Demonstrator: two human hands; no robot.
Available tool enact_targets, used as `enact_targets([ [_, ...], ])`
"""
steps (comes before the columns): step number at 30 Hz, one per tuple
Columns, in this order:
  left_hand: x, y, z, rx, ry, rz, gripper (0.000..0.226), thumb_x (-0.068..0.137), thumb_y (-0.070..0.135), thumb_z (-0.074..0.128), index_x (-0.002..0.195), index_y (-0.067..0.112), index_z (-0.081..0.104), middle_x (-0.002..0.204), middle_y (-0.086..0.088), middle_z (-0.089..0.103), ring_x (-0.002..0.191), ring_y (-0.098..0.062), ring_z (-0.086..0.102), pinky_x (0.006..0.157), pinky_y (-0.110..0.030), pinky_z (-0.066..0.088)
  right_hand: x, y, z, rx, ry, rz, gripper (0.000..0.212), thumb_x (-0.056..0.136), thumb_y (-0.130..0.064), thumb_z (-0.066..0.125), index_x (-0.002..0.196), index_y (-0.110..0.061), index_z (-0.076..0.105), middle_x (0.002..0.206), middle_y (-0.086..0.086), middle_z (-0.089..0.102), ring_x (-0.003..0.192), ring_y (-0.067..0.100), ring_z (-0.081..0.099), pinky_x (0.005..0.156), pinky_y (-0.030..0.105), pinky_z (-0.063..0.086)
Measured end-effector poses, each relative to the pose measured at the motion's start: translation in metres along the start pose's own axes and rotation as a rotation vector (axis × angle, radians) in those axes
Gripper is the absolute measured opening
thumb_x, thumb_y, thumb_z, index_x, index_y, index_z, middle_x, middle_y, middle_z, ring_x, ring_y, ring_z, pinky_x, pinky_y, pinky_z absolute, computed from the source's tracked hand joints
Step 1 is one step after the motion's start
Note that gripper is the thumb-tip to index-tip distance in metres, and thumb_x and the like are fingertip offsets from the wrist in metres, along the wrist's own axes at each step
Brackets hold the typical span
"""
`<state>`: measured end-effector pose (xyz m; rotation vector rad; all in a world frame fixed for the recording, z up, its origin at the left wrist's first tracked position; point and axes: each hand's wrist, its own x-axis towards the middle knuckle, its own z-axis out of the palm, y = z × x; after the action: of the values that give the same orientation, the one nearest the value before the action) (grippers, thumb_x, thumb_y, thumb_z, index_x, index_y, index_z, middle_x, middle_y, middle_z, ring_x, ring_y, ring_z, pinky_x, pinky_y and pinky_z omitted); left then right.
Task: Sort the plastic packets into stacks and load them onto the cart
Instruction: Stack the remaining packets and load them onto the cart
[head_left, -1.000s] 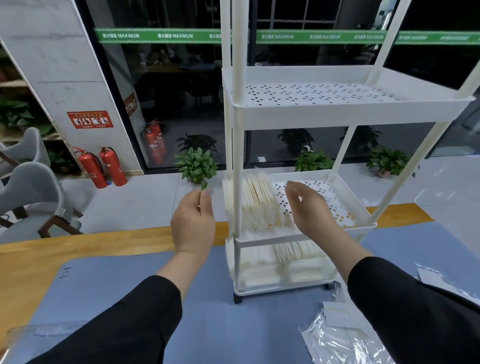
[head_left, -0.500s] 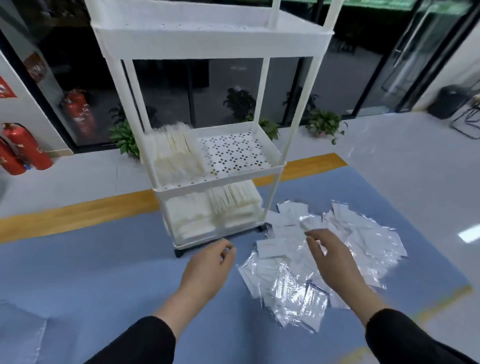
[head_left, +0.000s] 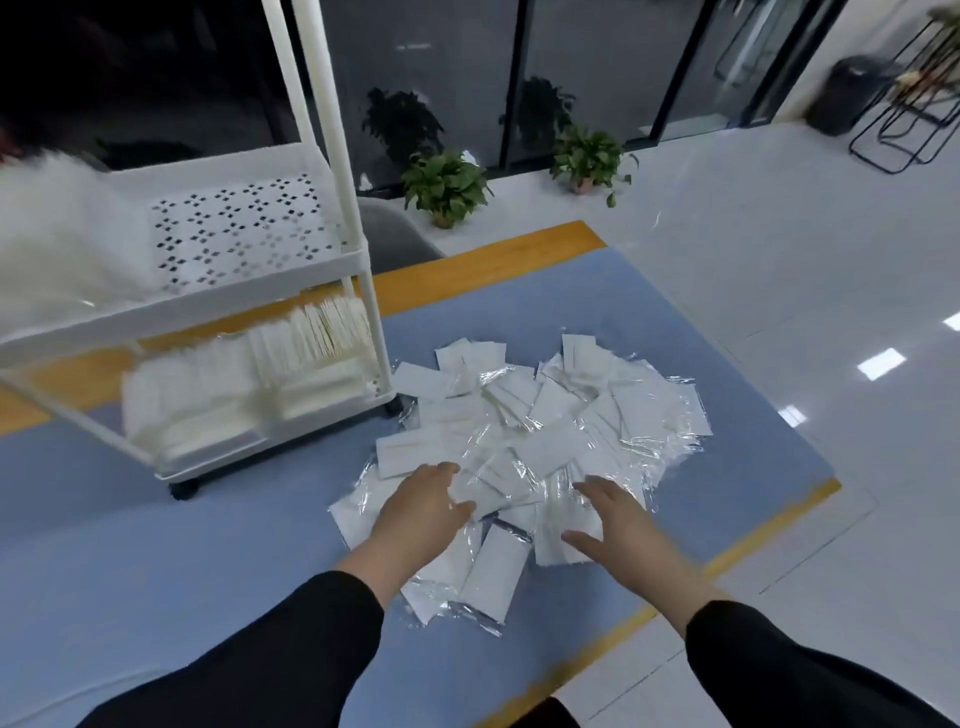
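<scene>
Head cam view: a loose pile of clear plastic packets with white inserts is spread on the blue table mat, just to the right of the white three-tier plastic cart. Both hands are down on the near edge of that pile. The left hand lies flat on the packets with fingers relaxed, not gripping anything. The right hand is spread too, fingers straight, resting on the packets just beside the left. Upright white packet stacks fill the cart's bottom shelf, and more sit blurred on the middle shelf's left side.
</scene>
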<state>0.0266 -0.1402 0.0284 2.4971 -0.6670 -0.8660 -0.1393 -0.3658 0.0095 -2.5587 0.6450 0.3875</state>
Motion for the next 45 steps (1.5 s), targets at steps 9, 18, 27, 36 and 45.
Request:
enact_targets([
  [9, 0.077, 0.013, 0.067, 0.371, 0.078, 0.215, 0.110, 0.080, 0.076, 0.061, 0.161, 0.035, 0.000, 0.171, -0.002, -0.011, 0.157, -0.024, -0.009, 0.125, -0.053, 0.000, 0.068, 0.030, 0.026, -0.160, 0.080, -0.021, 0.121, 0.068, -0.073, 0.073, 0.158, -0.037, 0.001, 0.167, -0.006, -0.005, 0.155, 0.024, 0.000, 0.121, 0.054, 0.014],
  [18, 0.104, 0.000, 0.115, 0.363, 0.337, 0.383, 0.104, 0.076, 0.093, 0.032, 0.159, 0.042, -0.006, 0.171, 0.006, -0.008, 0.157, -0.013, -0.010, 0.124, -0.051, -0.012, 0.088, 0.055, 0.043, -0.196, 0.484, -0.260, 0.054, 0.085, -0.018, 0.073, 0.134, -0.031, 0.054, 0.134, -0.005, 0.061, 0.107, 0.033, 0.060, 0.086, 0.042, 0.052],
  [27, 0.101, 0.006, 0.118, 0.169, 0.735, 0.784, 0.065, 0.092, 0.064, 0.042, 0.148, 0.032, 0.049, 0.158, -0.002, 0.042, 0.140, -0.024, 0.042, 0.114, -0.049, 0.034, 0.073, 0.043, 0.014, -0.095, 0.742, -0.336, 0.031, 0.094, -0.013, 0.064, 0.120, -0.029, 0.070, 0.108, -0.005, 0.074, 0.101, 0.023, 0.067, 0.078, 0.031, 0.047],
  [36, -0.006, -0.044, 0.057, -0.566, 0.925, 0.578, 0.036, 0.107, 0.036, 0.048, 0.102, 0.007, 0.068, 0.087, -0.010, 0.069, 0.082, -0.016, 0.069, 0.082, -0.050, 0.054, 0.013, -0.020, 0.025, 0.437, 0.721, -0.494, 0.031, 0.094, -0.029, 0.069, 0.122, -0.039, 0.063, 0.087, 0.007, 0.067, 0.069, 0.013, 0.054, 0.070, 0.016, 0.047],
  [45, -0.074, -0.174, 0.033, -0.946, 0.986, 0.357, 0.024, 0.107, 0.015, 0.048, 0.104, 0.020, 0.072, 0.094, -0.005, 0.074, 0.081, -0.021, 0.071, 0.078, -0.033, 0.062, 0.027, -0.178, 0.102, 0.633, 0.327, -0.798, 0.038, 0.088, -0.041, 0.074, 0.122, -0.049, 0.059, 0.106, -0.007, 0.068, 0.087, 0.018, 0.068, 0.081, 0.042, 0.059],
])
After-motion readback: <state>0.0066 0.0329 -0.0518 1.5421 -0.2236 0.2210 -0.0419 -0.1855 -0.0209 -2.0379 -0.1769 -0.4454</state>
